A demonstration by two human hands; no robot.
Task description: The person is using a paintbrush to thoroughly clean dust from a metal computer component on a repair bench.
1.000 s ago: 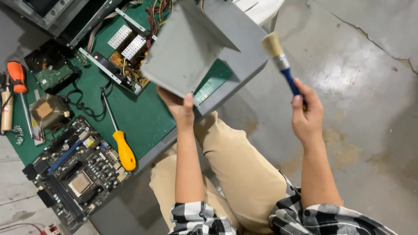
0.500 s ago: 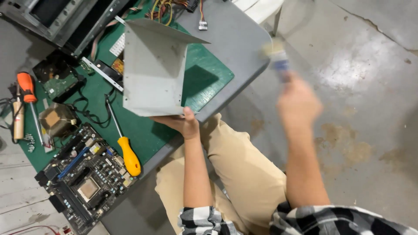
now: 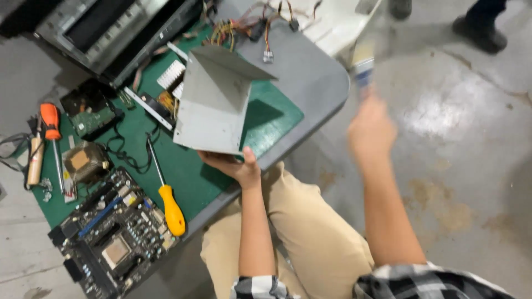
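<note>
My left hand [image 3: 233, 165] grips the lower edge of a bent grey metal cover [image 3: 213, 108] and holds it upright over the green mat [image 3: 188, 166]. My right hand [image 3: 370, 130] is raised over the floor to the right of the table, blurred by motion. It is closed on a paintbrush [image 3: 363, 63] with a blue handle and pale bristles pointing up. The brush is well apart from the cover.
A grey table [image 3: 310, 72] carries the mat. On it lie a motherboard [image 3: 111, 238], a yellow-handled screwdriver [image 3: 166, 199], an orange-handled screwdriver [image 3: 52, 133], a circuit board [image 3: 91, 116], a cable bundle [image 3: 249, 27] and a computer case [image 3: 111, 27]. Another person's shoes [image 3: 479, 25] are top right.
The metal cover has turned more upright and moved left over the mat. My right hand with the brush has swung upward and is now blurred.
</note>
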